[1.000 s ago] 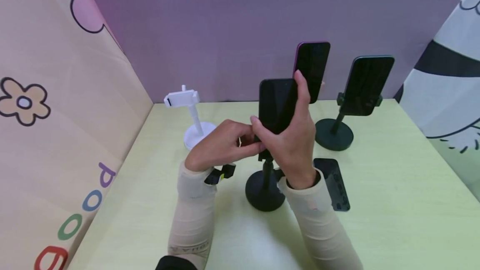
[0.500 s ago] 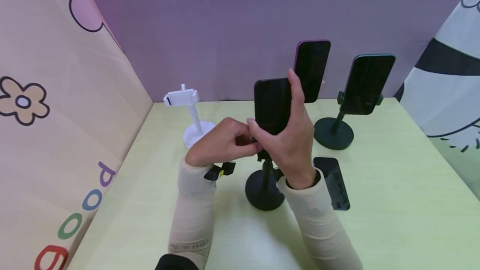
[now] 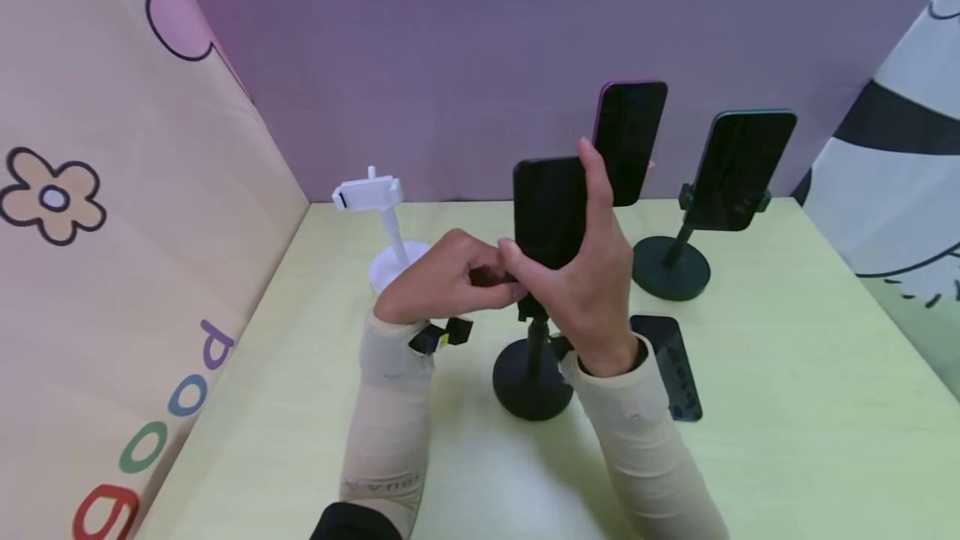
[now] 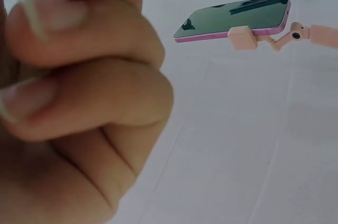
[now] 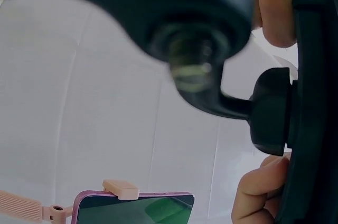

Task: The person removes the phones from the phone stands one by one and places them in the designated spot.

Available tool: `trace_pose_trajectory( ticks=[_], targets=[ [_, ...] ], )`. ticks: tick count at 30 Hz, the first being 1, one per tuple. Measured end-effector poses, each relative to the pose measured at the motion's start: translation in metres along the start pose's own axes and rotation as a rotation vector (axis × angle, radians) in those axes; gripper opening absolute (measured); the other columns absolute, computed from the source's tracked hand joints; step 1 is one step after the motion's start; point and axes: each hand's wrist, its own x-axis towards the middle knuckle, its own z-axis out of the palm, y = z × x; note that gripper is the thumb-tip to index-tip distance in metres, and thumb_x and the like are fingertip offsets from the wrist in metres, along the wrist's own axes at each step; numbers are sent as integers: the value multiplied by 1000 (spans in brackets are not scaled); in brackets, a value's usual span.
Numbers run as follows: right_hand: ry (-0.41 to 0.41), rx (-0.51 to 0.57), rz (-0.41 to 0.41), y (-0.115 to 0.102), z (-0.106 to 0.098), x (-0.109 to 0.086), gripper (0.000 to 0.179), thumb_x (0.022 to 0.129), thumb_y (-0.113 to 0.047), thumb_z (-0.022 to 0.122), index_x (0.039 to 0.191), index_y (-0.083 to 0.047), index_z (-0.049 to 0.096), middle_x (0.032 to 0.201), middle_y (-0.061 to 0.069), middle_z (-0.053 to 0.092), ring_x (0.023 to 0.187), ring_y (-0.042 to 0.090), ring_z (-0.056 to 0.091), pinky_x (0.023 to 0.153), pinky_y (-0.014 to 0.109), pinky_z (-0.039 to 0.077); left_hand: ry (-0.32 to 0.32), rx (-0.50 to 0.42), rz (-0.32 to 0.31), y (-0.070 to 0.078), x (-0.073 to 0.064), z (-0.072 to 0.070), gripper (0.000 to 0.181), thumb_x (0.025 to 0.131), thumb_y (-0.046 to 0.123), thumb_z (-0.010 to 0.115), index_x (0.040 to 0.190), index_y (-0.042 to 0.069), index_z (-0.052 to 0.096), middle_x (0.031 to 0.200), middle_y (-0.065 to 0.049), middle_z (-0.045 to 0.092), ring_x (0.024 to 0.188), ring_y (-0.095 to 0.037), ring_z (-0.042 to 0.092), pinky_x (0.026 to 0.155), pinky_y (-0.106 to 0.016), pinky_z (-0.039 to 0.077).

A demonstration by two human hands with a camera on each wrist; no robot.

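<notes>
A black smartphone [image 3: 549, 207] stands upright, screen toward me, in a black phone stand [image 3: 531, 382] at mid table. My right hand [image 3: 588, 282] grips the phone, thumb across its lower front and index finger up its right edge. At the phone's lower left, my left hand [image 3: 450, 277] pinches the stand's clamp with curled fingers; the thumb points at the right thumb. The left wrist view shows those curled fingers [image 4: 105, 92] close up, the pinched part hidden. In the right wrist view, the holder's back [image 5: 311, 129] and its ball joint [image 5: 269, 110] show, with fingertips [image 5: 264, 179] behind it.
Behind, a pink-edged phone [image 3: 632, 140] sits in a pink holder [image 4: 244, 38]. At right, another phone [image 3: 742, 173] is mounted on a dark stand [image 3: 670, 269]. A phone-like slab [image 3: 671, 373] lies by my right sleeve. A white phone holder [image 3: 369, 194] stands back left.
The phone and my right index finger have shifted slightly left over the stand. Both hands keep their hold, and the head view has moved a little.
</notes>
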Motion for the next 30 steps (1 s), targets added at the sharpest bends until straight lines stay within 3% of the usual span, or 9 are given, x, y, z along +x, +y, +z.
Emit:
trace_pose_trajectory(
  ticks=[15,30],
  targets=[
    [6,12,-18,-3,3,-3,97,69,-12,85,149,-9,29,150,-1,39,111,23,59,91,43,51,-14,-36,-13,0,-7,-10,29,89,21,68,62,17,58,53,9,44,47,-8,38,45,-25,31],
    [-50,109,-12,-1,-1,-1,96,71,-8,81,150,-13,27,139,6,52,110,23,59,86,43,54,-60,-106,-24,-11,-7,-9,24,90,22,68,68,17,62,56,7,46,50,-11,42,46,-28,32]
  ],
)
